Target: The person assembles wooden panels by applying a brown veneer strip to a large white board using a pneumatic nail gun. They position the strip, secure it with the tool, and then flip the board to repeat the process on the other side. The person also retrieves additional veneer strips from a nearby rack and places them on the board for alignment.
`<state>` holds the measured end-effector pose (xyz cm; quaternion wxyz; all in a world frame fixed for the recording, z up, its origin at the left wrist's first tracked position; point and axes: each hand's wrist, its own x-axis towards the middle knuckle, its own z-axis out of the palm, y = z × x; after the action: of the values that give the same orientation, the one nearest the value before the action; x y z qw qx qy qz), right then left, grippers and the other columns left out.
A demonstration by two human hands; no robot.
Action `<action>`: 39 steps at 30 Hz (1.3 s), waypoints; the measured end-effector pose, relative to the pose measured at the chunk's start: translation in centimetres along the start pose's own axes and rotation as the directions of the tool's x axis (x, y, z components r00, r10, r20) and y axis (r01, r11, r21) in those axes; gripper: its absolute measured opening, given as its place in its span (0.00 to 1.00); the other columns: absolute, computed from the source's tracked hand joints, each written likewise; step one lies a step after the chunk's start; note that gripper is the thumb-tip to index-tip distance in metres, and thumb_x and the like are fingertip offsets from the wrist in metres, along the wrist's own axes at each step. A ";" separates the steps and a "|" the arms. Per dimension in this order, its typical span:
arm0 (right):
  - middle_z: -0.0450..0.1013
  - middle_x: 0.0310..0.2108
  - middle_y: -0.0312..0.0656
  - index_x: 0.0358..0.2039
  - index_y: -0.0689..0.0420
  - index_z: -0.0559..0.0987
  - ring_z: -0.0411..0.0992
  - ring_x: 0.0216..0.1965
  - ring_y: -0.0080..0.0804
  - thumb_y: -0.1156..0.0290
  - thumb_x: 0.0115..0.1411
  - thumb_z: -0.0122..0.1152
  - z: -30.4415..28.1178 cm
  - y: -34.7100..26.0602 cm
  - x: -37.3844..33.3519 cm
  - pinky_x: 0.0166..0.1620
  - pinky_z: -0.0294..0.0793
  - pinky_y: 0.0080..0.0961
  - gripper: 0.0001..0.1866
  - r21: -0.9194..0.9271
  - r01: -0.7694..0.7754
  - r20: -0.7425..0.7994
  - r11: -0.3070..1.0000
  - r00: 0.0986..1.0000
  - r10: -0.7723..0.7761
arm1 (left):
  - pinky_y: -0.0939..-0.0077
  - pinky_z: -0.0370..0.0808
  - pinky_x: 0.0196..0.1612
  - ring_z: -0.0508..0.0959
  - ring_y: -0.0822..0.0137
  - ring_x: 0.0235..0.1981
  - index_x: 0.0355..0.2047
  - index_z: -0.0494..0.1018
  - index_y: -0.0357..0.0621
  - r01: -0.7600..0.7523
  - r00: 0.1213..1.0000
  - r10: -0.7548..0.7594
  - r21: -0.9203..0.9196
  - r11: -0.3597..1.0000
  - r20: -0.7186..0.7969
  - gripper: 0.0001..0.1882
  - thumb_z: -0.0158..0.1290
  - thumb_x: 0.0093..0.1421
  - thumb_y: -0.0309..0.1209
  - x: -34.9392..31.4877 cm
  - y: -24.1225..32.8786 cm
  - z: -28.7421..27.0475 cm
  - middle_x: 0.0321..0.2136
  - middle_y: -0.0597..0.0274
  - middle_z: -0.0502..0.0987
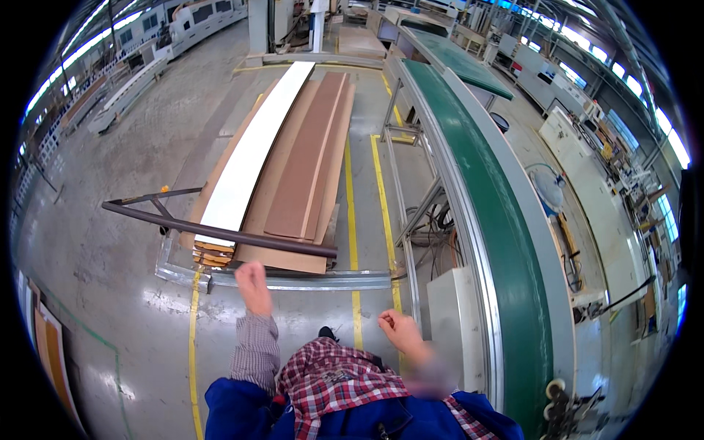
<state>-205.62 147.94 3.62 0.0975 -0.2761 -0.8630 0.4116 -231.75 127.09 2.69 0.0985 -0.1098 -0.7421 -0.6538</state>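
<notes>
My left hand (254, 289) is raised in front of me with its fingers curled in, and nothing shows in it. It is nearest to the near end of a stack of long white boards (257, 150), whose raw brown ends face me. To the right, my right hand (402, 332) hangs apart from everything, its fingers loosely closed with nothing visible in them. Beside the white stack lie long brown panels (304, 165) on cardboard sheets (293, 258). A dark metal bar frame (220, 233) crosses over the near ends of the boards.
A long green conveyor belt (488, 187) on a metal frame runs along my right, with a pale cabinet (449, 312) and cables beneath. A low metal rail (323, 281) lies across the floor ahead. Yellow floor lines (353, 220) run between stack and conveyor. Machinery stands farther off.
</notes>
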 end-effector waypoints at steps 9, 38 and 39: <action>0.74 0.25 0.38 0.34 0.62 0.73 0.71 0.26 0.19 0.73 0.58 0.54 -2.6 3.6 17.6 0.30 0.71 0.17 0.06 0.338 -0.162 0.075 0.927 0.987 0.145 | 0.51 0.51 0.58 0.44 0.41 0.58 0.52 0.60 0.41 0.434 0.891 -0.208 0.624 0.650 -0.404 0.37 0.60 0.47 0.45 11.7 -1.4 7.7 0.58 0.40 0.38; 0.69 0.30 0.42 0.36 0.60 0.72 0.68 0.27 0.29 0.62 0.48 0.62 45.5 29.5 57.1 0.27 0.70 0.25 0.18 0.051 -0.940 0.599 0.336 0.298 0.743 | 0.58 0.60 0.57 0.56 0.51 0.59 0.55 0.56 0.39 0.618 0.700 -0.371 0.778 -0.113 -0.610 0.34 0.53 0.53 0.41 13.1 -1.4 9.2 0.62 0.50 0.39; 0.69 0.33 0.42 0.38 0.59 0.72 0.69 0.29 0.29 0.62 0.48 0.61 47.0 30.9 57.5 0.28 0.70 0.26 0.19 0.040 -0.951 0.579 0.308 0.273 0.768 | 0.58 0.59 0.57 0.56 0.51 0.58 0.56 0.57 0.39 0.632 0.689 -0.384 0.769 -0.100 -0.615 0.34 0.54 0.52 0.41 13.3 -1.4 9.3 0.62 0.50 0.38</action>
<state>-259.63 164.82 -53.54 -0.3017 -0.5775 -0.4574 0.6052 -244.95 136.56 4.03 -0.0424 0.3372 -0.9404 -0.0109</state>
